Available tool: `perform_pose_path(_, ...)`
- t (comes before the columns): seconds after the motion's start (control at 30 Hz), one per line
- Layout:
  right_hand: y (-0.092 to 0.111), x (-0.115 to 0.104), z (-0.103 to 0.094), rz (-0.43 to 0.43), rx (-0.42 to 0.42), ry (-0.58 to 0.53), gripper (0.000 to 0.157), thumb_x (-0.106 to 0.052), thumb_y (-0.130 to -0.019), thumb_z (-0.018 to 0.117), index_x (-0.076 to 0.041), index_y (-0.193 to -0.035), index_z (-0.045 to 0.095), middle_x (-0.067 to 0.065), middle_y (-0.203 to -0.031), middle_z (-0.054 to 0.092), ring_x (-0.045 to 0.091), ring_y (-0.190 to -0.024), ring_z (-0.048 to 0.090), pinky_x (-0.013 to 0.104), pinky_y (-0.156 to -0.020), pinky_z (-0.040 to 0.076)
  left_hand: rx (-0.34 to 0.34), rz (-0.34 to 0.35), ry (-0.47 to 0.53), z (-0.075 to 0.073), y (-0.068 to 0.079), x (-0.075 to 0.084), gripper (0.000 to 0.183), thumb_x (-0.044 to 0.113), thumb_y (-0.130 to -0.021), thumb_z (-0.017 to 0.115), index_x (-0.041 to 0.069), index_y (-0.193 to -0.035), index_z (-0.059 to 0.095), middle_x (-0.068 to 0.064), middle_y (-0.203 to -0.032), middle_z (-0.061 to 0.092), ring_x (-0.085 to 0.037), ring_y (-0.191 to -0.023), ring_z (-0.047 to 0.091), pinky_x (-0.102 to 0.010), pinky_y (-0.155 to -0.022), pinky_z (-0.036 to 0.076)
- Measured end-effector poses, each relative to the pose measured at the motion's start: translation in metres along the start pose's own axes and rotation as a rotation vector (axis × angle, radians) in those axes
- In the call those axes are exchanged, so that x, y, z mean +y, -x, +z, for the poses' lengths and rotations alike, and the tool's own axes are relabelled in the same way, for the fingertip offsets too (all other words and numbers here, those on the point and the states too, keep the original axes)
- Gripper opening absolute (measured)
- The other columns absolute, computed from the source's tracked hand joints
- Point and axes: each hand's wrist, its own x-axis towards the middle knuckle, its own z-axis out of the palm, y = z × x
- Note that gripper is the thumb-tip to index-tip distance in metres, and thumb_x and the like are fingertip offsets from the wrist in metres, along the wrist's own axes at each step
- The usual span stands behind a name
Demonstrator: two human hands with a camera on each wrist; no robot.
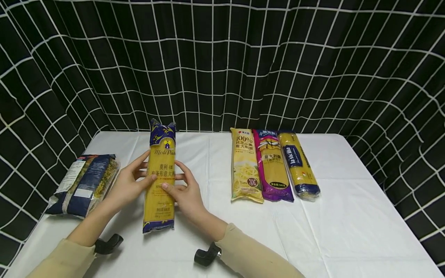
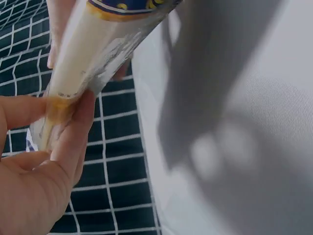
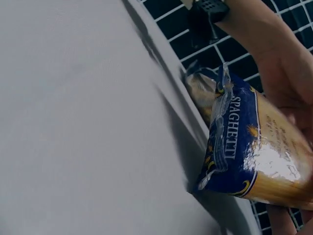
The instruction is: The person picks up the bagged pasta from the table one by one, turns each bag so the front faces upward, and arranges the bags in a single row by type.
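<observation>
Both hands hold a long yellow and blue spaghetti pack (image 1: 160,202) upright in the head view, its lettered front facing the camera. My left hand (image 1: 130,180) grips its left edge, thumb on the front and fingers going behind. On the right edge, my right hand (image 1: 189,196) pinches it the same way, a little lower. In the left wrist view the pack (image 2: 98,54) hangs over the white table, its shadow apart from it. The right wrist view shows the blue end of the pack (image 3: 239,132), printed SPAGHETTI.
To the right lie three more packs side by side: a pale yellow one (image 1: 246,166), a purple one (image 1: 274,166) and a blue-labelled one (image 1: 299,166). At the left, a navy pasta bag (image 1: 85,185) lies on the white table (image 1: 215,243). A black gridded curtain (image 1: 222,69) surrounds the table.
</observation>
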Motion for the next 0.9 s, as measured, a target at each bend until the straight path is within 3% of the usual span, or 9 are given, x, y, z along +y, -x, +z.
perform_pose_path(0.2, -0.003, -0.012, -0.024, -0.025, -0.012, 0.037, 0.048, -0.016, -0.096, 0.057, -0.035, -0.138, 0.046, 0.011, -0.105, 0.053, 0.017, -0.081, 0.066, 0.044, -0.069, 0.057, -0.035, -0.049, 0.124, 0.014, -0.012, 0.004, 0.073, 0.002, -0.09, 0.06, 0.02, -0.151, 0.024, -0.02, -0.124, 0.056, -0.029, -0.103, 0.062, -0.02, -0.075, 0.052)
perform_pose_path(0.33, -0.01, -0.02, -0.043, -0.082, -0.009, 0.103, 0.05, -0.013, -0.093, 0.061, -0.029, -0.138, 0.049, 0.015, -0.103, 0.055, 0.017, -0.078, 0.066, 0.043, -0.068, 0.057, -0.065, -0.067, 0.195, 0.027, -0.026, 0.009, 0.072, -0.003, -0.091, 0.054, 0.015, -0.152, 0.021, -0.023, -0.13, 0.053, -0.032, -0.11, 0.059, -0.022, -0.08, 0.052)
perform_pose_path(0.47, -0.018, -0.027, -0.063, -0.106, 0.072, 0.195, 0.052, -0.011, -0.089, 0.066, -0.028, -0.136, 0.052, 0.014, -0.099, 0.058, 0.015, -0.073, 0.066, 0.038, -0.064, 0.057, -0.083, -0.084, 0.21, 0.043, -0.042, 0.015, 0.071, -0.001, -0.091, 0.055, 0.017, -0.152, 0.022, -0.022, -0.132, 0.052, -0.031, -0.111, 0.059, -0.026, -0.083, 0.053)
perform_pose_path(0.67, -0.033, -0.031, -0.093, -0.098, 0.196, 0.329, 0.052, -0.009, -0.087, 0.068, -0.025, -0.135, 0.055, 0.012, -0.095, 0.062, 0.016, -0.07, 0.066, 0.042, -0.067, 0.057, -0.114, -0.129, 0.269, 0.071, -0.071, 0.018, 0.072, 0.005, -0.091, 0.06, 0.03, -0.15, 0.026, -0.016, -0.129, 0.051, -0.028, -0.103, 0.063, -0.032, -0.077, 0.055)
perform_pose_path(0.77, -0.039, -0.033, -0.107, -0.085, 0.221, 0.396, 0.051, -0.011, -0.087, 0.068, -0.024, -0.135, 0.055, 0.011, -0.095, 0.063, 0.017, -0.071, 0.066, 0.041, -0.069, 0.056, -0.101, -0.156, 0.297, 0.085, -0.084, 0.016, 0.071, 0.006, -0.09, 0.061, 0.031, -0.149, 0.03, -0.016, -0.126, 0.052, -0.028, -0.102, 0.063, -0.032, -0.075, 0.056)
perform_pose_path(0.9, -0.048, -0.038, -0.122, -0.076, 0.233, 0.492, 0.05, -0.013, -0.087, 0.069, -0.022, -0.135, 0.055, 0.011, -0.093, 0.064, 0.02, -0.075, 0.067, 0.038, -0.069, 0.056, -0.046, -0.181, 0.322, 0.104, -0.1, 0.015, 0.066, 0.004, -0.088, 0.064, 0.024, -0.146, 0.039, -0.016, -0.123, 0.056, -0.027, -0.1, 0.063, -0.031, -0.075, 0.056)
